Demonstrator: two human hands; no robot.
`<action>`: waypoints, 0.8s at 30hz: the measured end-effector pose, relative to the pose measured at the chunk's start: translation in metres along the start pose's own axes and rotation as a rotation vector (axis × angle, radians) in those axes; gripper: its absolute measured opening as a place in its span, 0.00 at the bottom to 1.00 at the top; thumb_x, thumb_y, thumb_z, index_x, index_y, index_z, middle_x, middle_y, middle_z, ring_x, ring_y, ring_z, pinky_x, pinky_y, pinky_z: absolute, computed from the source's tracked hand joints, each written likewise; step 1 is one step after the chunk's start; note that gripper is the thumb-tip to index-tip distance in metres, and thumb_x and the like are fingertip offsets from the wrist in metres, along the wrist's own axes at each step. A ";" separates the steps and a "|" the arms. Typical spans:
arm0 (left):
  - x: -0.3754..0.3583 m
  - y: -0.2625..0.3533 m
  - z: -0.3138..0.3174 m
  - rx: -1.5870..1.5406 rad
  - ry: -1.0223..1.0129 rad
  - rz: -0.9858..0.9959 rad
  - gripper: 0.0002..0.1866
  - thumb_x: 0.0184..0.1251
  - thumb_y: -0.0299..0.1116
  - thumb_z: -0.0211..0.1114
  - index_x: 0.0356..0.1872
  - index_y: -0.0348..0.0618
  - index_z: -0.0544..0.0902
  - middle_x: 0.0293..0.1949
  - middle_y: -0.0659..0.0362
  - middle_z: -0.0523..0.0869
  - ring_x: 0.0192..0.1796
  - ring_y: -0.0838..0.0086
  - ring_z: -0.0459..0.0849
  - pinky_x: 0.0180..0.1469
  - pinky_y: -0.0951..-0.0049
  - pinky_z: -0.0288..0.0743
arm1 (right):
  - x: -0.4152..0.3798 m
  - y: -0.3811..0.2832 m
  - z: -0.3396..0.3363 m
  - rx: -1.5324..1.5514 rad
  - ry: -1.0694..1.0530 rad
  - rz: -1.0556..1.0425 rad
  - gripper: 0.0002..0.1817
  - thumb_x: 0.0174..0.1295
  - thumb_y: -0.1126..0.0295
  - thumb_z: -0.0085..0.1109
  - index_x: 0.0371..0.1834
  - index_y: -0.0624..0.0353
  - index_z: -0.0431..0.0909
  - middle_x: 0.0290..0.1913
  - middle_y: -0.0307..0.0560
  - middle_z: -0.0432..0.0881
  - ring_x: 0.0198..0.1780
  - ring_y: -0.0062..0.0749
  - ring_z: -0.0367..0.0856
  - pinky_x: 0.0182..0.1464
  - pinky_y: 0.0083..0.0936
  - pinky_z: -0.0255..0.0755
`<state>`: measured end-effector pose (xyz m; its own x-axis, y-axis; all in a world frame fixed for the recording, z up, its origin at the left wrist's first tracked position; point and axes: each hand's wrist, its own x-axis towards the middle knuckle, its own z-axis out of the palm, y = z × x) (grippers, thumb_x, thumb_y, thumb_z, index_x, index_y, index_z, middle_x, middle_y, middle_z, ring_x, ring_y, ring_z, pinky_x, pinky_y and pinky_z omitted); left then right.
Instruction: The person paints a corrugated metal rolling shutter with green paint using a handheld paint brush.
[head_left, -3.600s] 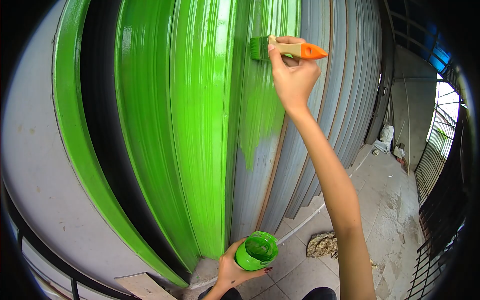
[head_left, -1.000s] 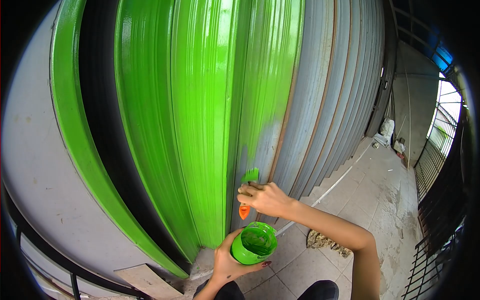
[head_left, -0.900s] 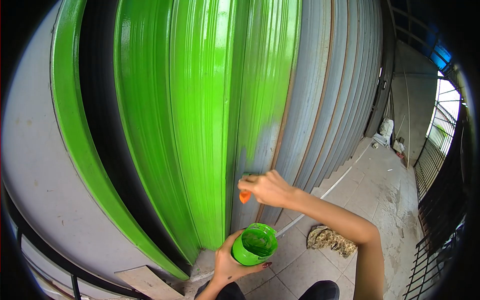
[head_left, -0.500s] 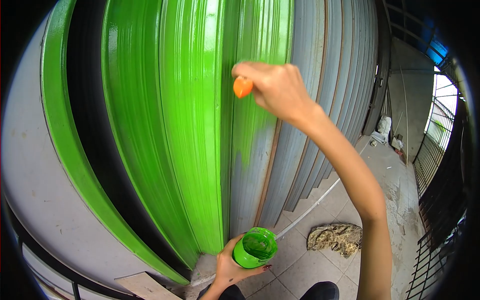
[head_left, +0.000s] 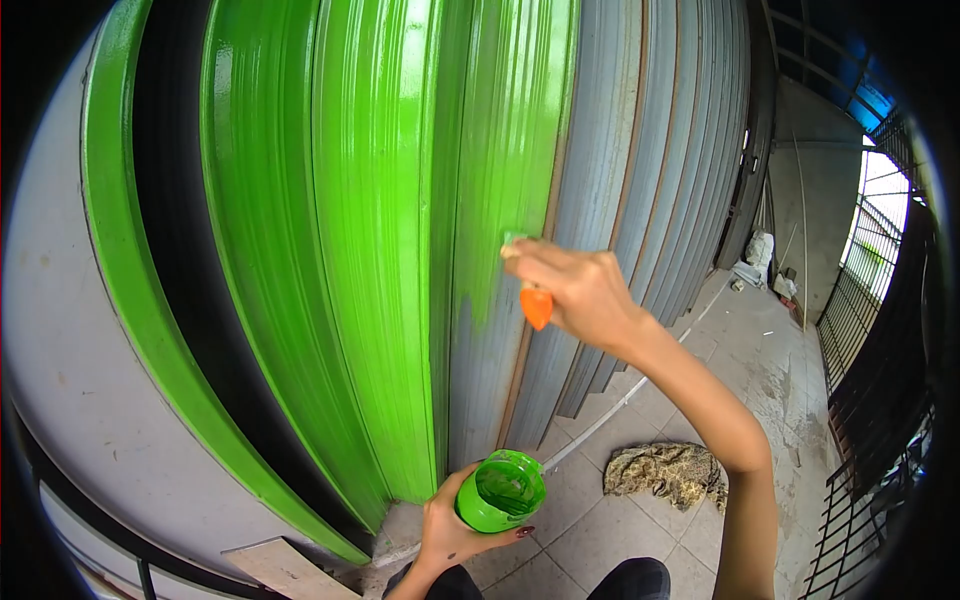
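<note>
My right hand (head_left: 575, 290) is closed around a paintbrush (head_left: 537, 308), whose orange handle end sticks out below the fist. Its bristles are mostly hidden behind my fingers, against the metal shutter panel. That ribbed panel (head_left: 500, 150) is wet green in its upper part and bare grey lower down, with a ragged paint edge between. Low in the view, my left hand (head_left: 455, 530) grips a cup of green paint (head_left: 500, 492), fingers wrapped round its side. The cup is tilted toward me, and green paint coats its inner wall.
Grey unpainted slats (head_left: 660, 150) continue to the right, green ones (head_left: 370, 250) to the left. A stained rag (head_left: 665, 475) lies on the tiled floor (head_left: 560, 510). A flat board (head_left: 285, 570) leans at lower left, and a black metal grille (head_left: 855, 280) stands at far right.
My right hand has moved down the panel with the paintbrush, from the upper green part to near the ragged paint edge. My left hand still holds the cup in almost the same place.
</note>
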<state>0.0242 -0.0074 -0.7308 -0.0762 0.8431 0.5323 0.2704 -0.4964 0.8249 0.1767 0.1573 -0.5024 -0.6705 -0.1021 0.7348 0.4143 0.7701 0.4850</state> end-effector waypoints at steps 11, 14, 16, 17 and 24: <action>0.001 0.001 -0.001 0.011 0.005 -0.029 0.47 0.29 0.47 0.88 0.55 0.31 0.77 0.45 0.50 0.88 0.47 0.67 0.89 0.53 0.67 0.81 | -0.092 -0.032 0.025 0.146 -0.235 -0.080 0.08 0.54 0.79 0.59 0.36 0.56 0.73 0.45 0.46 0.86 0.36 0.37 0.89 0.23 0.28 0.81; -0.001 -0.011 0.000 0.054 0.005 -0.023 0.48 0.29 0.47 0.88 0.55 0.30 0.77 0.45 0.50 0.89 0.47 0.68 0.89 0.53 0.67 0.81 | -0.082 -0.012 0.010 0.302 -0.313 0.044 0.11 0.51 0.83 0.58 0.36 0.56 0.76 0.43 0.46 0.88 0.33 0.37 0.89 0.23 0.29 0.80; 0.000 -0.012 0.002 0.041 0.004 -0.029 0.49 0.29 0.47 0.88 0.55 0.29 0.77 0.45 0.50 0.89 0.48 0.68 0.88 0.53 0.68 0.81 | -0.047 0.029 -0.007 0.355 -0.189 0.099 0.15 0.48 0.86 0.59 0.37 0.55 0.81 0.41 0.45 0.89 0.35 0.36 0.89 0.27 0.28 0.82; 0.001 -0.013 0.003 0.037 0.003 -0.032 0.49 0.29 0.47 0.88 0.55 0.28 0.77 0.45 0.49 0.89 0.48 0.68 0.88 0.53 0.68 0.81 | -0.028 0.048 -0.015 0.301 -0.035 0.057 0.14 0.49 0.86 0.61 0.37 0.55 0.82 0.41 0.44 0.89 0.36 0.36 0.89 0.31 0.27 0.83; 0.000 -0.024 0.008 0.058 -0.020 -0.053 0.49 0.31 0.47 0.88 0.56 0.27 0.77 0.45 0.50 0.89 0.48 0.69 0.88 0.54 0.69 0.80 | 0.037 0.095 -0.054 0.161 0.416 -0.004 0.09 0.56 0.78 0.67 0.40 0.53 0.84 0.42 0.43 0.89 0.42 0.35 0.89 0.39 0.25 0.85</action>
<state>0.0253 0.0060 -0.7526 -0.0728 0.8722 0.4836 0.3214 -0.4385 0.8393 0.2248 0.1927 -0.4032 -0.3533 -0.3246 0.8774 0.2893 0.8540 0.4324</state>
